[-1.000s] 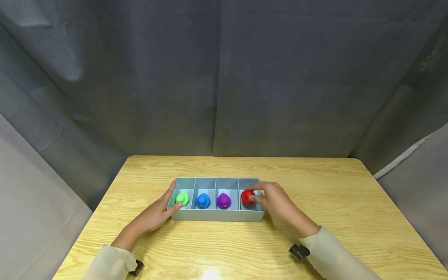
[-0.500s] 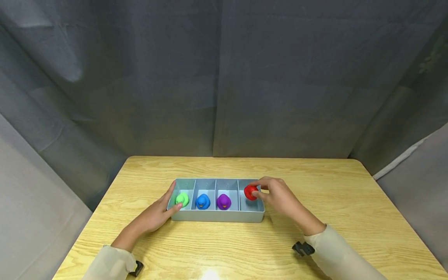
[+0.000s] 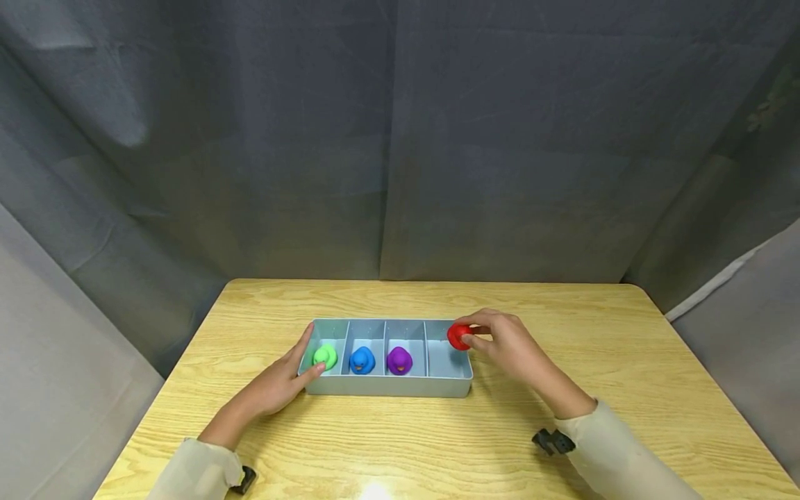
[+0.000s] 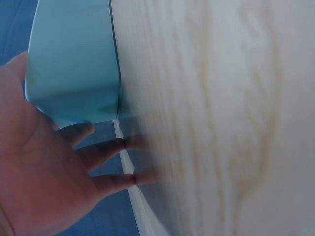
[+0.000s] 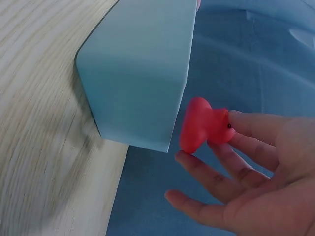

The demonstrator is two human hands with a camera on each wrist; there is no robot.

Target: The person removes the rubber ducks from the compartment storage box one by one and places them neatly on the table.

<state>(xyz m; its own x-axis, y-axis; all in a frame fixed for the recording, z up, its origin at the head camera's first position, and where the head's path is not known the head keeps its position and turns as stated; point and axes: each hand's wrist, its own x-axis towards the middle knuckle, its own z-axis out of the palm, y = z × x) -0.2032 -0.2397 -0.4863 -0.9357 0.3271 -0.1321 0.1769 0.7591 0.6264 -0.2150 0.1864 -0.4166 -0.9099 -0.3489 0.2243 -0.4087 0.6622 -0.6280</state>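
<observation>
A pale blue-grey divided box (image 3: 387,386) sits on the table in the head view. Its compartments hold a green rubber duck (image 3: 325,357), a blue rubber duck (image 3: 362,360) and a purple rubber duck (image 3: 399,360), one apiece. My left hand (image 3: 278,386) holds the box's left end, thumb over the front rim and fingers along the end wall. Between thumb and fingertips, my right hand (image 3: 509,344) pinches a red rubber duck (image 3: 459,337) at the back right of the rightmost compartment. The right wrist view shows this red duck (image 5: 199,125) raised clear of the box's rim.
The wooden table (image 3: 387,444) extends around the box on all sides. Dark grey curtain (image 3: 387,139) hangs behind its far edge, with lighter cloth at both sides. A small black device (image 3: 553,442) is at the right sleeve, another (image 3: 244,479) at the left.
My right hand has lifted the red duck from the floor of the rightmost compartment and moved it back and to the right. The left hand and the box have stayed put.
</observation>
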